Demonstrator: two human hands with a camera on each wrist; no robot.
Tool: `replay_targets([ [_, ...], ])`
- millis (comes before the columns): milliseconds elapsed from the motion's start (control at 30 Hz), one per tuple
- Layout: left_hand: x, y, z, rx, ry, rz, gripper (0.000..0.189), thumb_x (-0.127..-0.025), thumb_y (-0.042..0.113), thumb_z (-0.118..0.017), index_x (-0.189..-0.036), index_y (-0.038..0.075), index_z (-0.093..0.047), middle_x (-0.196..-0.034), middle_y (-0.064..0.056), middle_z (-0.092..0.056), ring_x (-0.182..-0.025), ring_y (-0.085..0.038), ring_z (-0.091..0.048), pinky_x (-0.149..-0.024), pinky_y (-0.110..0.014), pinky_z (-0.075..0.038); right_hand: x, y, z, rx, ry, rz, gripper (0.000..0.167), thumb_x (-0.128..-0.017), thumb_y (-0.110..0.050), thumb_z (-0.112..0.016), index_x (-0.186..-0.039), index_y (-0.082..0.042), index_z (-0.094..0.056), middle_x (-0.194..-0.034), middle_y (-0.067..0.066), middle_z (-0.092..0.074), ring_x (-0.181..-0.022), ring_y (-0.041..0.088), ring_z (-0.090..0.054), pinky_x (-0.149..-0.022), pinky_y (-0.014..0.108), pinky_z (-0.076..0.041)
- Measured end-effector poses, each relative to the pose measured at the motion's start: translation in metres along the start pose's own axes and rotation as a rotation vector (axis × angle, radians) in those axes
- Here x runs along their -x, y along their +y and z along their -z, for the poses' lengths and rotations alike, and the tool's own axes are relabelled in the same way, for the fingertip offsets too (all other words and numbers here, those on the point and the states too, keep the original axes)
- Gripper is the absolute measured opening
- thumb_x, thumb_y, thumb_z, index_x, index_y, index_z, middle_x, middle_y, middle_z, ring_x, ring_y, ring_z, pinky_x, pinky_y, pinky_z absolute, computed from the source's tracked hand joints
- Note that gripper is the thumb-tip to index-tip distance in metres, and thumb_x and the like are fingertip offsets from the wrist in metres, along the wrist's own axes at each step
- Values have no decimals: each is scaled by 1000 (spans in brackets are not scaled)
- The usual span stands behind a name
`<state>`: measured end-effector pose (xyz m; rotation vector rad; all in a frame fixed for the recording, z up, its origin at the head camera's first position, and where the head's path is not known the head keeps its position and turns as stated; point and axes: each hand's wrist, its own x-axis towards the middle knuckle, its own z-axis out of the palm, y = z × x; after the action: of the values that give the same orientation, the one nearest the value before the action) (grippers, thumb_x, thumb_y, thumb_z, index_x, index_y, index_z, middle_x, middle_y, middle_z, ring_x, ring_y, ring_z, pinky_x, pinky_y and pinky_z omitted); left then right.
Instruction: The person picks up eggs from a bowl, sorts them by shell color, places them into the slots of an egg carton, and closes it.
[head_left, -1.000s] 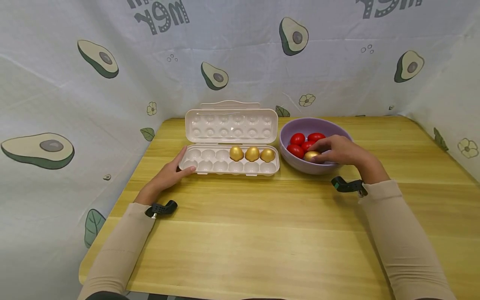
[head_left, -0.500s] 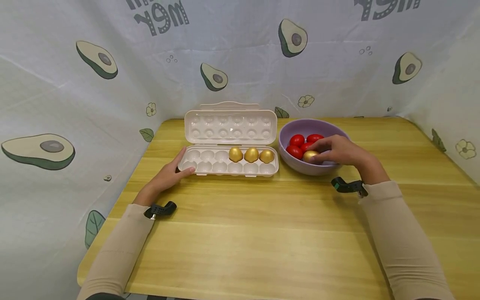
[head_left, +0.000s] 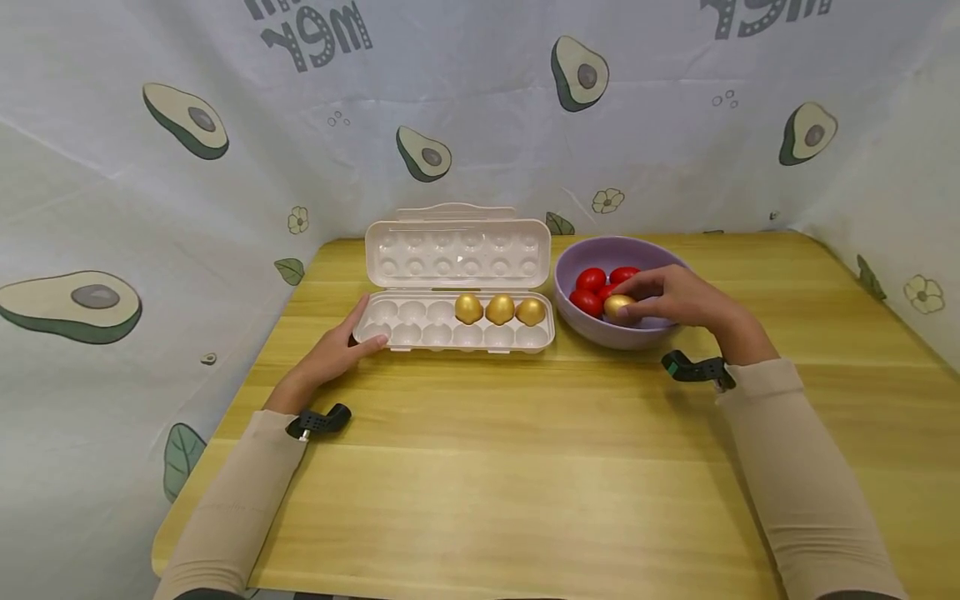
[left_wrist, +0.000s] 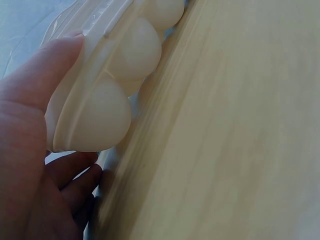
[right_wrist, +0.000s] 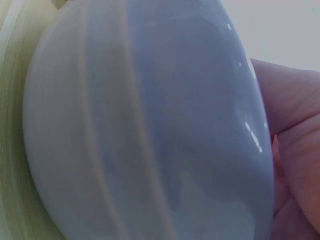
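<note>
My left hand (head_left: 330, 354) holds the left end of a pale plastic egg box (head_left: 457, 342), the thumb lying on its rim and the fingers around the end. The left wrist view shows the rounded cups (left_wrist: 100, 117) from outside and the thumb (left_wrist: 45, 70) against the edge. Three golden eggs (head_left: 499, 309) stand in the back row, toward the right. Inside a purple bowl (head_left: 622, 335), my right hand (head_left: 678, 298) pinches another golden egg (head_left: 617, 307) between thumb and fingers. Red eggs (head_left: 586, 303) lie beside it. In the right wrist view the bowl's wall (right_wrist: 150, 125) hides the eggs.
The egg box's lid (head_left: 458, 253) stands raised at the back, near a white curtain (head_left: 495, 108) printed with avocados. Box and bowl sit side by side on a wooden table (head_left: 480, 467). The bowl's rim rises around my right fingers.
The golden egg in my right hand has risen slightly within the bowl. My left hand stays on the egg box, and the head view has shifted a little.
</note>
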<state>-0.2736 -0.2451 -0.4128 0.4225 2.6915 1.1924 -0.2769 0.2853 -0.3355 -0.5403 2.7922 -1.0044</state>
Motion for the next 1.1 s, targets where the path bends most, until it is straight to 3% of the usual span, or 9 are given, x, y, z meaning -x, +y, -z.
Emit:
replay_targets([
  [433,0,3,0,-21,24,2,93,-91,53,-59,-157,21,-1,-160,-13,-11,-144,-35,-16,-115,-53,-15,1,-2,3,-43,39,-29,36,-85,-22,-76,-117,-8,-70,-115,10,-66,-106,26,-54,-80,22,-48],
  [833,2,1,-1,-26,26,-10,93,-91,51,-60,-157,20,-2,-159,-15,-12,-143,-37,-17,-115,-53,-16,5,-5,0,-61,75,-71,44,-84,-35,-76,-120,-10,-68,-117,10,-66,-108,26,-54,-90,37,-45],
  [1100,3,3,-1,-6,31,-10,92,-91,51,-60,-157,21,-3,-159,-16,-13,-144,-36,-17,-115,-53,-16,1,-10,-2,-114,126,-46,45,-87,-34,-73,-124,-10,-65,-123,10,-63,-108,22,-57,-83,16,-47],
])
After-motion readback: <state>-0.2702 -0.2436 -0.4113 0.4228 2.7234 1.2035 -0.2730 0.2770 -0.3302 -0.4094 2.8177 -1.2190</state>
